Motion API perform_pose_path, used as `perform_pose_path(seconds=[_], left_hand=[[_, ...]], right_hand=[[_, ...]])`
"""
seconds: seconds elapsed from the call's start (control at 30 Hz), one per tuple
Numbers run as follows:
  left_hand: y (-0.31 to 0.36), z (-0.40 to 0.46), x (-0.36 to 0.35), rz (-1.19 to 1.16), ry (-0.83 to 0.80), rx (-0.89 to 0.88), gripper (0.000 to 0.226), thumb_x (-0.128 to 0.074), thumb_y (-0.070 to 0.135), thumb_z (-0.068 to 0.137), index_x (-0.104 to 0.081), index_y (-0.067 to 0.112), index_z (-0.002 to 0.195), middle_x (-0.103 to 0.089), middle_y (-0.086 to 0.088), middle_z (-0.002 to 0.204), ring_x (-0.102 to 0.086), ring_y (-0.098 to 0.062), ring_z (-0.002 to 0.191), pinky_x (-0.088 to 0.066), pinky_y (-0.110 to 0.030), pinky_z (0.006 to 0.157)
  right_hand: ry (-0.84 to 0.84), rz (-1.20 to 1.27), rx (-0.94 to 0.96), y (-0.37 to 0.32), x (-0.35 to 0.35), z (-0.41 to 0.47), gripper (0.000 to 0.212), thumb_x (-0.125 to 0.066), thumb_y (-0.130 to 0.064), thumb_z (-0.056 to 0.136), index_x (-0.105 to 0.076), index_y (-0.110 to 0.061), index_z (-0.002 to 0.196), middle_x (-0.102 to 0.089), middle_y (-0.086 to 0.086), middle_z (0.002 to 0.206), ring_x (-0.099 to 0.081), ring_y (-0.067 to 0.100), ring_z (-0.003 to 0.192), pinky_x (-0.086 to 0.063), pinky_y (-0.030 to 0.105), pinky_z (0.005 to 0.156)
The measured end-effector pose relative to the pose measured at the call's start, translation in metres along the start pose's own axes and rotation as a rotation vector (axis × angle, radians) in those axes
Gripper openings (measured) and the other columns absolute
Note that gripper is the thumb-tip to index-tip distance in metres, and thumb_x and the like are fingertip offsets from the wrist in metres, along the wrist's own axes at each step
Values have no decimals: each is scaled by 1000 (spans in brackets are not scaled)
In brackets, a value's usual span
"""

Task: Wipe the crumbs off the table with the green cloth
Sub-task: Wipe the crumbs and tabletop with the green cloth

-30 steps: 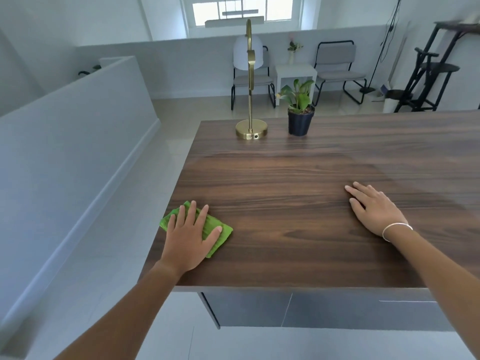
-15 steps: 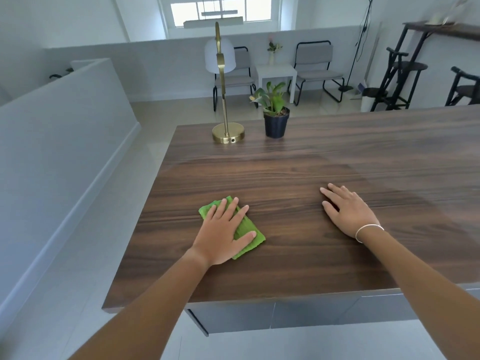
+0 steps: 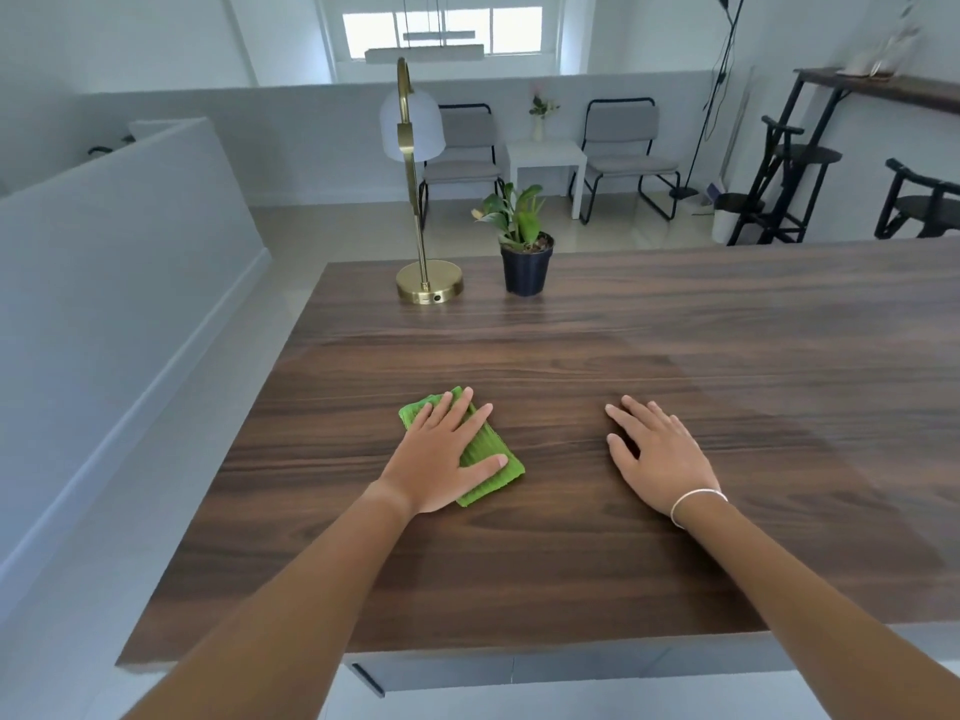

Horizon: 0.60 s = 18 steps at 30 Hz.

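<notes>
- Left hand (image 3: 441, 457) lay flat, palm down, fingers spread, pressed on top of green cloth (image 3: 485, 452); not curled round it, nothing gripped.
- Green cloth sat folded, flat on the wooden table (image 3: 571, 563), left of centre, well in from the left edge and from the near edge.
- Cloth's long axis ran diagonal: far-left end to near-right end. Near-right corner stuck out past the thumb; far-left end showed beyond the fingertips.
- Ribs on the cloth ran along that same diagonal.
- Crumbs: too small to tell on the wood grain.
- Brass lamp (image 3: 428, 283) stood upright near the far edge, potted plant (image 3: 524, 262) just beside it on its right, apart.
- Right hand (image 3: 657, 452) lay flat on bare table, palm down, fingers slightly spread, empty; well apart from the cloth.
- Thin bracelet (image 3: 696, 498) sat on the right wrist.
</notes>
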<state>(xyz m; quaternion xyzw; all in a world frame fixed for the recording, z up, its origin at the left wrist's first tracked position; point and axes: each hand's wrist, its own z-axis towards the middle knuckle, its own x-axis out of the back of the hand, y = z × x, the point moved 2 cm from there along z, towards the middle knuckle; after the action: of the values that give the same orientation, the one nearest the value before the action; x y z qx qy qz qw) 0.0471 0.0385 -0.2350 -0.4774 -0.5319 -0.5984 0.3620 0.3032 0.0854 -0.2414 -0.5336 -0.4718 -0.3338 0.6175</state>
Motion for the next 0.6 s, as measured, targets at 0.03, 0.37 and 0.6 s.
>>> perform_pose_path(seconds=[0.03, 0.37, 0.6], left_hand=[[-2, -2, 3, -67, 14, 25, 81, -24, 71, 78, -12, 30, 147, 2, 1, 159, 7, -18, 145, 4, -35, 116], [-73, -56, 25, -167, 171, 320, 62, -39, 49, 92, -21, 24, 146, -6, -5, 159, 1, -21, 146, 1, -35, 117], [-81, -67, 28, -142, 161, 327, 59, -38, 47, 93, -22, 25, 146, -9, -4, 158, -1, -20, 146, -1, -36, 118]], right_hand=[[-2, 3, -3, 0, 1, 0, 48, -34, -36, 96, -30, -28, 143, -21, -4, 157, -12, 20, 146, -6, 35, 120], [41, 240, 242, -106, -6, 4, 49, -45, -34, 93, -37, -23, 141, -29, 2, 154, -20, 24, 144, -13, 35, 118], [-141, -3, 393, -170, -55, 9, 51, -30, -40, 96, -23, -27, 145, -12, -4, 159, -7, 18, 147, -4, 36, 120]])
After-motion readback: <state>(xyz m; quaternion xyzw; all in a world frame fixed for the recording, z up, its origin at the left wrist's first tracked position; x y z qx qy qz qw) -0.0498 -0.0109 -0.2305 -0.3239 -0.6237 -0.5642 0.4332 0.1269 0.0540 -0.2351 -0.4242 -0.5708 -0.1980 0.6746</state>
